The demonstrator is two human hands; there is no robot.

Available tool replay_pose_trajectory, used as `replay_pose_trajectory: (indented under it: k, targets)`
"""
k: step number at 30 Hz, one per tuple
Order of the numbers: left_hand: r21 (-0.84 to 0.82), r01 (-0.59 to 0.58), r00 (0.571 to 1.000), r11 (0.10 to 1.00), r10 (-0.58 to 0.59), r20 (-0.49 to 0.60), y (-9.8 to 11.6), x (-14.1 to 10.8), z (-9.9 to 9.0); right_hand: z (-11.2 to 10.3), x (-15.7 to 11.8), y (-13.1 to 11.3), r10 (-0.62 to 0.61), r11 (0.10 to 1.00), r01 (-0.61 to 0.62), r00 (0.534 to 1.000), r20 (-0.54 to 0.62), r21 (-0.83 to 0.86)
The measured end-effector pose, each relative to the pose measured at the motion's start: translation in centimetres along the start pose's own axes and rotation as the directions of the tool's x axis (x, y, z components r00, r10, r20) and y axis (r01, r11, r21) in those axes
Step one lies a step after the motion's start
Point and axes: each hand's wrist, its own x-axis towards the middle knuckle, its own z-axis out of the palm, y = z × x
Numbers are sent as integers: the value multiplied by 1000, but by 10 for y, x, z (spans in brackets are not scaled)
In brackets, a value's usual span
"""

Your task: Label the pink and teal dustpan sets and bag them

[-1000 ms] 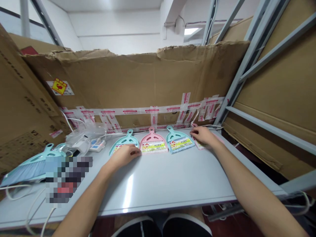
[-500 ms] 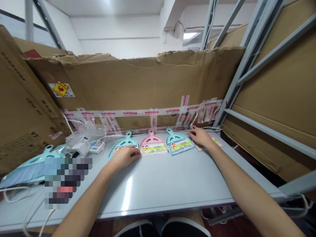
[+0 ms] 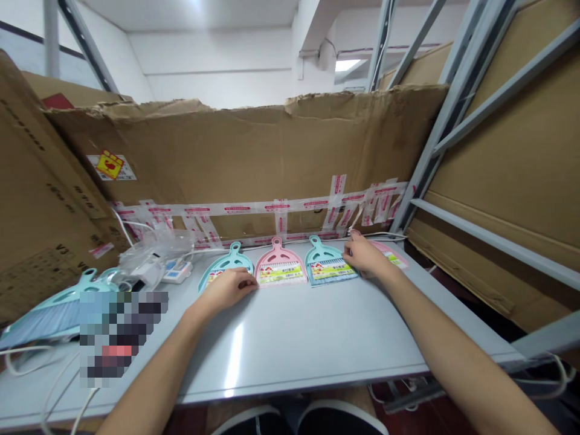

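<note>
A row of small dustpan-and-brush sets with printed labels lies flat on the table. My left hand (image 3: 229,288) rests over the lower right of the left teal dustpan (image 3: 232,260), beside the edge of the left pink dustpan (image 3: 277,261). Its fingers are loosely bent and apart, with nothing lifted. At the right edge of the other teal dustpan (image 3: 326,260), my right hand (image 3: 366,254) has its bent fingers closed against the rim. Under and behind that hand lies another pink dustpan (image 3: 393,255), mostly covered.
To the left, another teal dustpan with a blue brush (image 3: 49,311) lies near clear plastic wrap (image 3: 158,251), a white power strip (image 3: 177,270) and loose cables. A taped cardboard box (image 3: 254,157) backs the table (image 3: 290,338). Metal shelf bars (image 3: 489,241) rise at right.
The right teal dustpan has turned slightly, and its lower edge now lies straighter with the row. My right hand has shifted a little left and down with it. My left hand stays put.
</note>
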Motion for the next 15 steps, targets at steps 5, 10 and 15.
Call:
replay_pose_trajectory:
  k: [5, 10, 15]
  targets:
    - [-17, 4, 1000, 1000, -4, 21, -3, 0, 1, 3, -6, -1, 138, 990, -138, 990, 8, 35]
    - [-13, -7, 1000, 1000, 7, 28, -3, -1, -1, 2, -5, -1, 165, 985, -166, 986, 39, 51]
    - [26, 0, 995, 1000, 2, -102, -3, -1, -6, -5, -7, 2, 165, 983, -169, 984, 66, 68]
